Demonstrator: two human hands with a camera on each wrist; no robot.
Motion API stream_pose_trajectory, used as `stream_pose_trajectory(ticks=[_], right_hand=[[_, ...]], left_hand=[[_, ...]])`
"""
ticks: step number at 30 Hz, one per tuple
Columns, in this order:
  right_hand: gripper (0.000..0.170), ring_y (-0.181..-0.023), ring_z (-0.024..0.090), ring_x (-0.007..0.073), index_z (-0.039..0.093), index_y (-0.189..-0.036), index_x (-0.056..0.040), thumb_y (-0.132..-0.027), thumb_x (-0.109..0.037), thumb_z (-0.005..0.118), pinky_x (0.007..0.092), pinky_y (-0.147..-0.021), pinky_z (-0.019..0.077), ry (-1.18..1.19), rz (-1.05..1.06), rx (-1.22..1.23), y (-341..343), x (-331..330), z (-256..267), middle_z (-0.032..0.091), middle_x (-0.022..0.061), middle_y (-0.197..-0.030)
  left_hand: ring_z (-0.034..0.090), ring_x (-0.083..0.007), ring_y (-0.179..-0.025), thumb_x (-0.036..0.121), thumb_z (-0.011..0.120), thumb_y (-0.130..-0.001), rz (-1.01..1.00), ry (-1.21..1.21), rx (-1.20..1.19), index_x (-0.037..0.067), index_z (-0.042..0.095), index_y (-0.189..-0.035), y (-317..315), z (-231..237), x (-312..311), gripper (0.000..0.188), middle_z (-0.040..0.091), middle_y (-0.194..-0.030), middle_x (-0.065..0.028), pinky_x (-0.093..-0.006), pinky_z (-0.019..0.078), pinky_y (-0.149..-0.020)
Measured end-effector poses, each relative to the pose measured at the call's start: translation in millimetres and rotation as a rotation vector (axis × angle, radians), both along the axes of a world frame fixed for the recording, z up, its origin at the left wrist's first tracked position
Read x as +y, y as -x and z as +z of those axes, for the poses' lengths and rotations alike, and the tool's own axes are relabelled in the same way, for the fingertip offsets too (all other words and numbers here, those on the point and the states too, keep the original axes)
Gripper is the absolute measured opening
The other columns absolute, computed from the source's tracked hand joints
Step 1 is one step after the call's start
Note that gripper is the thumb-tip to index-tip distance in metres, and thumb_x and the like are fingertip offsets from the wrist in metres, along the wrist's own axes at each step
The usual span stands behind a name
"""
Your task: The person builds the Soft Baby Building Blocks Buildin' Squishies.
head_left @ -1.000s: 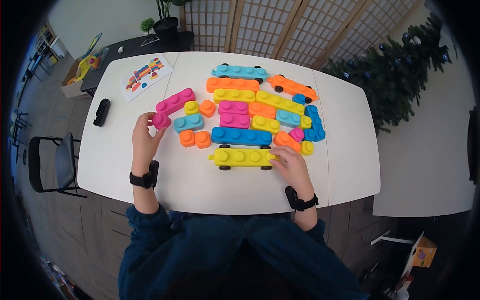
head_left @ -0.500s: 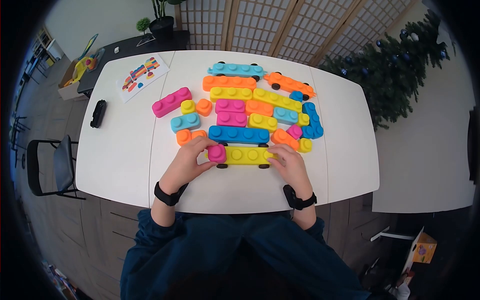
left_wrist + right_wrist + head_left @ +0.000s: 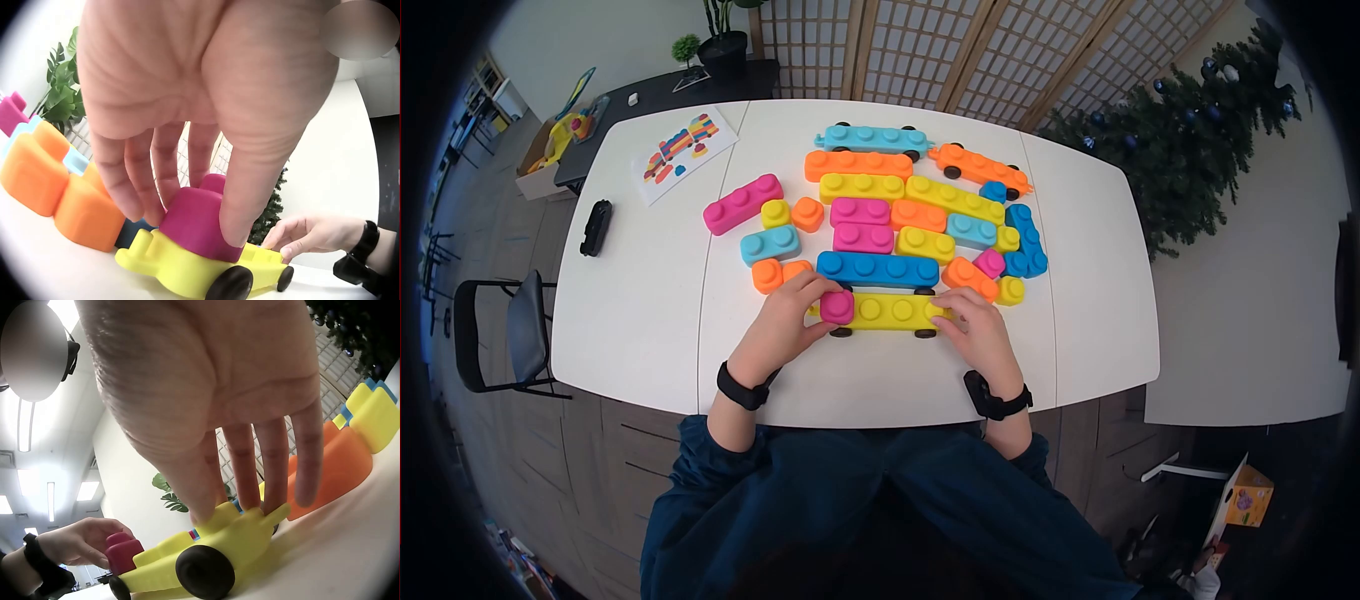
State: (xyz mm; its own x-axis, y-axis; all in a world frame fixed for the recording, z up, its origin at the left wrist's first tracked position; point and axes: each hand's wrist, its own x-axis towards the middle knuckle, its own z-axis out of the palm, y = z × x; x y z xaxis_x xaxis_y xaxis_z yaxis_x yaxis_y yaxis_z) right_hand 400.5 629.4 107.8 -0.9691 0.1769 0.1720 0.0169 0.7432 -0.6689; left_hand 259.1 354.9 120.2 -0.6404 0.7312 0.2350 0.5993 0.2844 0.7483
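Pink block [image 3: 837,307] moved onto yellow car [image 3: 885,312], white table [image 3: 880,385], lattice screen [image 3: 970,60]

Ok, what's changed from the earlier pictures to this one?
The left hand has carried the small pink block rightward from beside the long pink block onto the left end of the yellow car, and still grips it. The right hand stays at the car's right end; the rest looks unmoved.
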Motion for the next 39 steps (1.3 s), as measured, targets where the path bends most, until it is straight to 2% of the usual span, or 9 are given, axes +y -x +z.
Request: stream_pose_trajectory(ticks=[14, 16, 18, 20, 21, 23, 30, 36, 39], right_hand=[[0.023, -0.096, 0.068, 0.03, 0.072, -0.108, -0.0079, -0.086, -0.014, 0.077, 0.0368, -0.081, 0.0551, -0.023, -0.004, -0.02, 0.2, 0.0, 1.7, 0.069, 0.006, -0.107], [0.023, -0.096, 0.068, 0.0298, 0.072, -0.108, -0.0083, -0.086, -0.014, 0.077, 0.0369, -0.081, 0.0551, -0.035, -0.002, -0.013, 0.2, 0.3, 1.2, 0.069, 0.0057, -0.107], [0.023, -0.096, 0.068, 0.0297, 0.072, -0.108, -0.0087, -0.087, -0.015, 0.077, 0.037, -0.081, 0.0552, -0.049, -0.006, -0.008, -0.3, 0.6, 1.0, 0.069, 0.0054, -0.107], [0.023, -0.097, 0.068, 0.0293, 0.072, -0.109, -0.0093, -0.087, -0.016, 0.077, 0.0368, -0.082, 0.0552, -0.071, -0.007, 0.004, -2.0, 0.4, 1.6, 0.069, 0.0049, -0.108], [0.023, -0.097, 0.068, 0.0293, 0.072, -0.109, -0.0093, -0.087, -0.016, 0.077, 0.0368, -0.082, 0.0552, -0.07, -0.006, 0.004, -2.3, 0.9, 0.4, 0.069, 0.0049, -0.108], [0.024, -0.097, 0.068, 0.0293, 0.072, -0.109, -0.0094, -0.087, -0.016, 0.077, 0.0367, -0.082, 0.0551, -0.091, 0.009, 0.035, -1.1, 2.3, -4.1, 0.069, 0.0049, -0.108], [0.024, -0.097, 0.068, 0.0295, 0.072, -0.11, -0.0094, -0.087, -0.016, 0.077, 0.0365, -0.082, 0.055, -0.088, 0.003, 0.03, -1.7, 2.5, -3.5, 0.069, 0.0053, -0.109], [0.026, -0.096, 0.068, 0.0308, 0.071, -0.11, -0.0076, -0.086, -0.016, 0.078, 0.0374, -0.082, 0.0548, -0.078, 0.017, 0.014, -1.0, 4.1, 1.8, 0.07, 0.0065, -0.11], [0.035, -0.099, 0.068, 0.0324, 0.069, -0.117, -0.0055, -0.085, -0.016, 0.079, 0.038, -0.085, 0.055, -0.111, 0.043, 0.038, 0.3, 4.9, 3.6, 0.069, 0.0108, -0.111]], left_hand=[[0.065, -0.0341, -0.102, 0.006, 0.085, -0.076, -0.017, 0.039, -0.039, 0.004, 0.064, -0.115, 9.0, 13.0, -7.3, 0.044, 0.065, -0.108, -0.0138, -0.0385, 0.0543, -0.088], [0.067, -0.0279, -0.101, 0.008, 0.087, -0.076, 0.081, -0.009, -0.047, 0.004, 0.063, -0.121, 24.6, 19.4, -18.9, 0.051, 0.068, -0.111, -0.01, -0.0349, 0.0532, -0.089], [0.067, -0.0283, -0.103, 0.011, 0.085, -0.079, 0.136, -0.032, -0.002, 0.005, 0.064, -0.125, 49.9, 12.0, -34.0, 0.051, 0.069, -0.112, -0.0105, -0.0353, 0.0525, -0.09], [0.065, -0.0344, -0.105, 0.011, 0.085, -0.079, 0.38, -0.046, 0.185, 0.002, 0.062, -0.127, 75.5, 9.5, -46.3, 0.054, 0.067, -0.115, -0.0167, -0.0414, 0.0525, -0.093], [0.065, -0.0344, -0.105, 0.011, 0.085, -0.079, 0.38, -0.045, 0.185, 0.002, 0.062, -0.127, 91.5, 2.9, -53.3, 0.054, 0.067, -0.115, -0.0167, -0.0414, 0.0525, -0.093], [0.065, -0.0367, -0.106, 0.009, 0.084, -0.079, 0.538, 0.116, 0.369, 0.003, 0.06, -0.131, 123.7, -18.5, -66.6, 0.057, 0.066, -0.12, -0.0187, -0.0445, 0.0529, -0.094], [0.065, -0.0379, -0.106, 0.009, 0.084, -0.076, 0.552, 0.243, 0.227, 0.003, 0.061, -0.129, 164.2, -55.9, -75.6, 0.058, 0.066, -0.118, -0.0186, -0.0441, 0.0539, -0.093], [0.068, -0.0358, -0.101, 0.007, 0.083, -0.078, 0.621, 0.205, 0.174, 0.002, 0.065, -0.124, 143.8, -28.5, -79.2, 0.049, 0.069, -0.113, -0.0168, -0.0418, 0.0564, -0.088], [0.07, -0.0258, -0.097, 0.008, 0.085, -0.079, 0.701, 0.011, 0.177, 0.002, 0.065, -0.127, 107.4, 11.0, -67.3, 0.053, 0.07, -0.113, -0.0148, -0.0344, 0.059, -0.085]])
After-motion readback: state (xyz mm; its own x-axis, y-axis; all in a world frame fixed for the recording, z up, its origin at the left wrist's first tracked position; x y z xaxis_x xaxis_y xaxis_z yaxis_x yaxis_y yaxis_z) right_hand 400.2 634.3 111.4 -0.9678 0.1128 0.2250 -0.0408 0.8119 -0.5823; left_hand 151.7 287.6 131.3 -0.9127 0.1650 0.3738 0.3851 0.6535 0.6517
